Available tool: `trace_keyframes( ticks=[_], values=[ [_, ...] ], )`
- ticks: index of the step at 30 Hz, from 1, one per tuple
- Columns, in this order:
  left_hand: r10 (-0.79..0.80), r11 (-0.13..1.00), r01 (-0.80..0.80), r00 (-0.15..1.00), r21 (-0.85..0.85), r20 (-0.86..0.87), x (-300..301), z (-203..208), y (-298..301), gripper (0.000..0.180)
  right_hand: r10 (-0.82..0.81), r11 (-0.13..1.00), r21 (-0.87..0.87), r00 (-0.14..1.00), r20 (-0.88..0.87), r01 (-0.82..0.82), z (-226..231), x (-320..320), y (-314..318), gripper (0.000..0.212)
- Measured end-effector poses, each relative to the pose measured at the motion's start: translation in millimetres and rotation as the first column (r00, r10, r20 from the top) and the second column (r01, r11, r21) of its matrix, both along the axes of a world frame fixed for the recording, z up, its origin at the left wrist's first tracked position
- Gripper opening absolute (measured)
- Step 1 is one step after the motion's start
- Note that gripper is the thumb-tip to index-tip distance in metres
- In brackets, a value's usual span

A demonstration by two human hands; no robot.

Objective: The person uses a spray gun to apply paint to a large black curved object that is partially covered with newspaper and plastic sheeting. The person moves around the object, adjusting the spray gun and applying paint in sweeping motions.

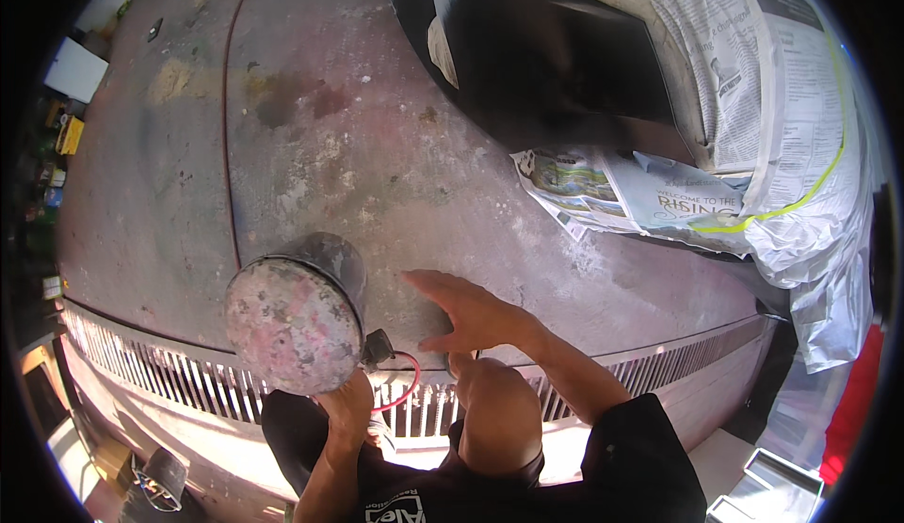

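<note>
1. Over the sanded panel, my left hand is wrapped round the grip under the spray gun's paint-crusted cup.
2. My right hand lies spread flat on the surface just beside it.
3. I'd judge: feel slowly, fingers light.
4. I'd keep the red hose off the grille.

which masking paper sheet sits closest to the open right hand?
The colourful printed sheet lying flat on the floor under the black panel, nearest the right hand. The other newspaper, edged with yellow tape, is draped farther right.
</note>
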State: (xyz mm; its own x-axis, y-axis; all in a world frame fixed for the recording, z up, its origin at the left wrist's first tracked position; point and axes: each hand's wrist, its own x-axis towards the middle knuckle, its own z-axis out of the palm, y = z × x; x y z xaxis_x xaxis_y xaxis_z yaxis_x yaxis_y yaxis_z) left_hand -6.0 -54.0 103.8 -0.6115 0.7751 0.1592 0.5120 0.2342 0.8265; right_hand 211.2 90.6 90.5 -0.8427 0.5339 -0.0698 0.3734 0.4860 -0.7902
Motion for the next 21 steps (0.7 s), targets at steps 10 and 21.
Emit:
trace_keyframes(
  ticks=[10, 21],
  values=[
    [-0.185, 0.966, 0.235, 0.92, -0.109, 0.345, -39, 258, -17, 0.097, -0.415, 0.858, -0.447, 0.855, -0.31, 0.254, 176, -172, -99, 0.059],
    [-0.291, 0.882, 0.415, 0.851, 0.222, -0.438, -172, 522, -111, 0.043, -0.508, 0.766, -0.57, 0.822, -0.255, 0.297, 488, -266, -148, 0.024]
  ],
)
